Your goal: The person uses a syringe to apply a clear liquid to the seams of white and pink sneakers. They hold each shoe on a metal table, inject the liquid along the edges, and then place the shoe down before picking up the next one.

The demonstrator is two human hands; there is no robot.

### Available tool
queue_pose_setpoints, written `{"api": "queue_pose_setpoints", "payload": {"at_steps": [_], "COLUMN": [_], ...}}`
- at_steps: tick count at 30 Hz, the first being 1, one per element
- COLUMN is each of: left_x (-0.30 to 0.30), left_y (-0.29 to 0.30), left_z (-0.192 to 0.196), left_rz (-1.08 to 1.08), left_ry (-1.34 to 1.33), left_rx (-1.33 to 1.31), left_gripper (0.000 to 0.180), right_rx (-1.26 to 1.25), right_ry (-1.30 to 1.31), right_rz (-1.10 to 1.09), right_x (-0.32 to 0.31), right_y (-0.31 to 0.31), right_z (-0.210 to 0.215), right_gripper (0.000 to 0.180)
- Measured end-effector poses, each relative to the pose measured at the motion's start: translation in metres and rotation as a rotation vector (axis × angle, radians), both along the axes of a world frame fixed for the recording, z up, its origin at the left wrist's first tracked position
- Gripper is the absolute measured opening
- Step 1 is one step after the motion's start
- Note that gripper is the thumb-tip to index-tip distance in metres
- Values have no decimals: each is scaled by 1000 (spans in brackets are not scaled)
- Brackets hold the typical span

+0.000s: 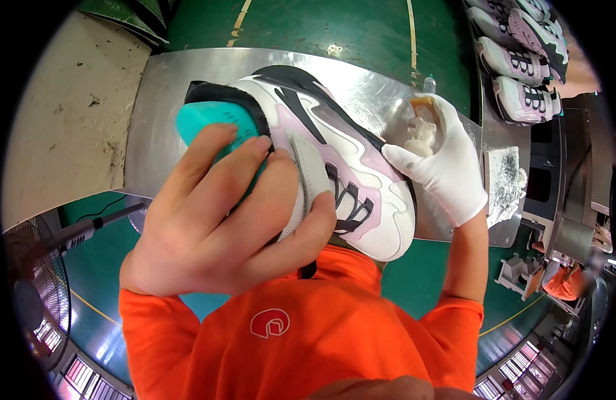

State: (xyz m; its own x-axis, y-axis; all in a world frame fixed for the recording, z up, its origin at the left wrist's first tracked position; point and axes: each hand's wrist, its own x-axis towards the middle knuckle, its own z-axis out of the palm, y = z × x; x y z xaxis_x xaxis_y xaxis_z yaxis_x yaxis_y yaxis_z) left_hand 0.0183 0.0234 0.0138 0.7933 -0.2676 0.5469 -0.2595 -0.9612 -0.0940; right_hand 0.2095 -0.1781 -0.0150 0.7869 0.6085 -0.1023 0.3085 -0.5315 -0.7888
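A white, lilac and black sneaker (348,140) lies tilted across the middle, its toe toward the lower right. A teal insert (215,120) with dark markings fills its opening. My bare left hand (235,207) is closed on the sneaker at its collar and pale tongue (311,170), fingers against the teal insert. My right hand (448,170), in a white glove, curls around a pale crumpled lump (421,137) with a yellow-brown piece (421,103) beside it; what these are I cannot make out. The gloved thumb reaches the sneaker's sole edge.
Under the sneaker is a shiny metal table (181,70). A stained white pad (505,183) lies at its right end, and a small clear bottle (429,85) stands behind my glove. Similar sneakers (521,63) are stacked far right. A fan (38,293) stands lower left.
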Motion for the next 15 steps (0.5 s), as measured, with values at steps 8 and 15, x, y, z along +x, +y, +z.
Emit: {"api": "queue_pose_setpoints", "payload": {"at_steps": [8,15], "left_x": [0,-1], "left_y": [2,1], "left_z": [0,5], "left_rz": [-27,-11], "left_ry": [-9,43], "left_rx": [24,10], "left_gripper": [47,46], "right_rx": [12,99], "right_ry": [51,53], "right_rz": [64,-307], "right_x": [14,8], "right_y": [-12,-78], "right_z": [7,32], "right_gripper": [79,73]}}
